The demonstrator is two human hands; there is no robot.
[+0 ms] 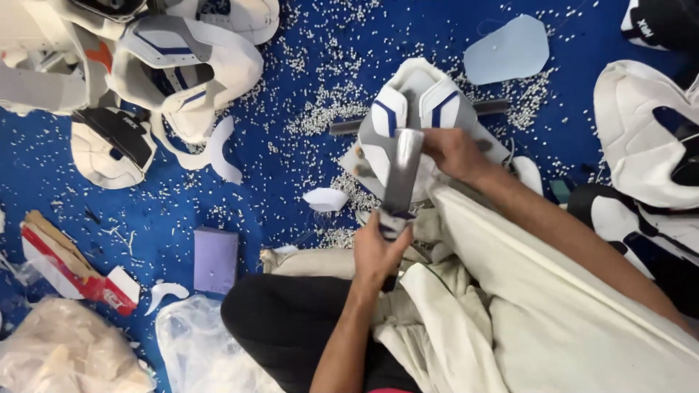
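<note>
1. Head view: left hand (378,251) grips the near end of a grey strap (402,171); right hand (453,151) pinches its far end, keeping it taut.
2. Strap lies over a white-and-blue padded piece (408,109) on the blue floor (291,196), above the lap; loose beads (328,109) all around.

A small workshop for making padded sports gear, worked at floor level. Blue floor mat (306,189) strewn with white foam pellets (328,109) and offcuts, finished and half-made white-and-navy padded guards (182,65) heaped at upper left and more along the right edge (648,131). Also lying about: a pale blue cut-out pattern piece (507,49), a lilac foam block (215,258), torn cardboard (62,262) and clear plastic bags (65,353).
</note>
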